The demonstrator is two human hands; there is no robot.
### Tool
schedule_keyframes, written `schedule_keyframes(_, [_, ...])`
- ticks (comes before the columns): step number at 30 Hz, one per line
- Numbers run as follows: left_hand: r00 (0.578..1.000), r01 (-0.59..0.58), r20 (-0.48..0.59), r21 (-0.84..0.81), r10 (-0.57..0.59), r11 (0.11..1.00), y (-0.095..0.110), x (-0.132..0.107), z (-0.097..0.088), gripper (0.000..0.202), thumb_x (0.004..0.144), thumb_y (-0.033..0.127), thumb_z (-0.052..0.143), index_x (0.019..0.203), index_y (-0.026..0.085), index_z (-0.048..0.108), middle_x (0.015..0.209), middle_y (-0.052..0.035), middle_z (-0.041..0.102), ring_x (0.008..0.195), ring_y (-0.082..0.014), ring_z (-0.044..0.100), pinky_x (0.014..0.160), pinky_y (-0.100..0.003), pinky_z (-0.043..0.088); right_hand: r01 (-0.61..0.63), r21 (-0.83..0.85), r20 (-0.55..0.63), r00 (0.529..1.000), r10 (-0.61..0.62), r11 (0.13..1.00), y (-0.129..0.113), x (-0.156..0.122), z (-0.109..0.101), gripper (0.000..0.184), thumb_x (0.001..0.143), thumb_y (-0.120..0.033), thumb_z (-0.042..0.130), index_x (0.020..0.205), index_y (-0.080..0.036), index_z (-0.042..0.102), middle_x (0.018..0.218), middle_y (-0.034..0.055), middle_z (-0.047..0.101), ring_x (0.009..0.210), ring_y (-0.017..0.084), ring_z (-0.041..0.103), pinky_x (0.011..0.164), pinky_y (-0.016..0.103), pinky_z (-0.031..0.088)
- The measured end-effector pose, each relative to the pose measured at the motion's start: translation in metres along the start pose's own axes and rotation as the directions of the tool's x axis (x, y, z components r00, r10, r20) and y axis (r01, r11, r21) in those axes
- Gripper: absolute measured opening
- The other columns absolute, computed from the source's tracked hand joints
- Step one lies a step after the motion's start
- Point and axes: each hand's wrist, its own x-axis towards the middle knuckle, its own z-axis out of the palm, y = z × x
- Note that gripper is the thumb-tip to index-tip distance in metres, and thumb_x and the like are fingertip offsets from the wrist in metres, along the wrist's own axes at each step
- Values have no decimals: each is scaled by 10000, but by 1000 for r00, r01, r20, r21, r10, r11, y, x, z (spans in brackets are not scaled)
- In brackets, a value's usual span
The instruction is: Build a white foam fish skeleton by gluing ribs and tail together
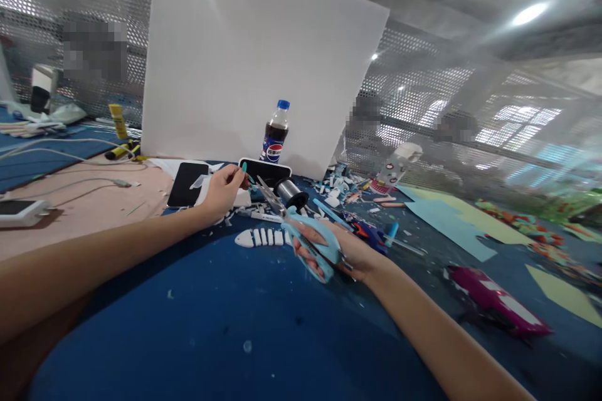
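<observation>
My right hand (308, 250) is wrapped round the handles of light blue scissors (324, 247). The scissors' blades are parted and point up and left, towards my left hand (223, 191). That hand is closed in a pinch, with a small teal piece (244, 167) showing at its fingertips; the piece's full shape is hidden. On the blue table below lies a row of white cut pieces (263, 237), rounded at the left end and partly covered by the scissors. A spool of thin wire or thread (291, 193) lies just behind the blades.
A cola bottle (275, 135) stands behind a propped phone (266, 170), before a white board (254, 56). White scraps (336, 191) litter the back. At right are coloured sheets (451, 219) and a magenta case (498, 299). A dark tablet-like slab (185, 185) lies left.
</observation>
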Motion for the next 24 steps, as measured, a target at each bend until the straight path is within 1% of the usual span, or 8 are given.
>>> schedule_keyframes(6, [1000,-14,5,24,14,1000,0,0,0,205,819,226,534,624,168,553,558,19,559,550,-111,546,575,-233,448,-5,-12,-22,1000,5,1000,-2,-1,0,450,767,-564,626,700,-121,583,540,-23,519,398,53,477,386,167,430])
schedule_keyframes(11, [1000,-18,12,33,18,999,0,-1,0,212,826,198,504,622,167,551,562,12,565,553,-112,551,578,-234,450,-23,-20,-14,1000,23,1000,-4,-2,1,446,785,-555,611,683,-122,578,529,-27,512,391,48,467,388,159,430])
schedule_keyframes(17, [1000,-20,19,37,19,999,3,-2,0,209,820,204,514,618,166,552,561,12,566,551,-113,550,576,-233,450,-13,-26,-28,1000,12,1000,-4,-1,1,414,777,-522,633,668,-128,568,521,-33,503,386,48,463,368,155,414])
schedule_keyframes(21, [1000,-19,15,45,19,999,3,-2,0,211,824,210,504,623,167,551,565,11,565,561,-115,550,577,-232,444,-5,5,-18,1000,5,1000,-3,-1,0,415,779,-518,633,666,-123,577,520,-33,496,394,43,458,382,151,419])
schedule_keyframes(24, [1000,-24,17,51,23,998,2,-3,0,206,822,203,495,627,167,552,568,13,566,564,-114,549,579,-231,440,-12,-14,-28,1000,11,1000,-3,-1,-1,423,778,-531,628,669,-125,574,515,-41,489,393,42,455,376,148,415])
